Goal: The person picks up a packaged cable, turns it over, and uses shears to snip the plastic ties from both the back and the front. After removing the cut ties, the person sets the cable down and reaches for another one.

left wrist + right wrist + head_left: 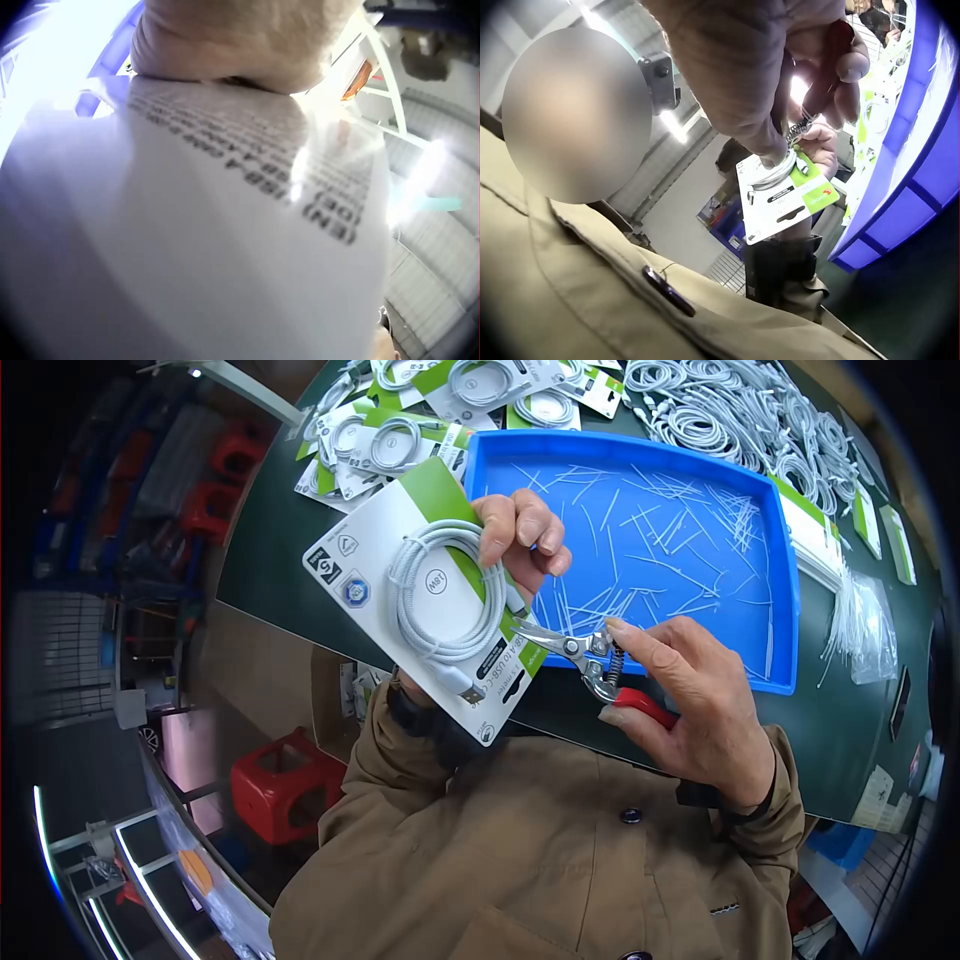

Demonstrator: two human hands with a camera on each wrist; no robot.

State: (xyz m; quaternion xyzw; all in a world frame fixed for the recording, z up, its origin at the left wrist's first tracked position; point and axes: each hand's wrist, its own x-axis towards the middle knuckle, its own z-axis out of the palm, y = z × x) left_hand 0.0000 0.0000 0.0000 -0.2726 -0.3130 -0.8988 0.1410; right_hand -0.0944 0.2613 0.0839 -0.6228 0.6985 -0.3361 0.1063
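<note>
My left hand (525,540) grips a white and green cardboard card (345,600) by its right edge, tilted above the table's front edge. A coiled white USB cable (405,610) is fastened to the card's front by thin ties. In my right hand (712,705) are spring-loaded cutters (645,707) with red handles, their blade tips right at the card's edge beside a cable plug. The printed back of the card (195,247) fills much of the left wrist view. From the right wrist, the red handle (831,64) shows between fingers, with the card (784,214) beyond it.
A blue tray (785,590) holding many clipped tie pieces lies behind my hands. Carded cables (395,445) are piled at the back left, loose white cable coils (720,420) at the back right. A bundle of white ties (848,610) lies right of the tray. Red stools (285,790) stand left.
</note>
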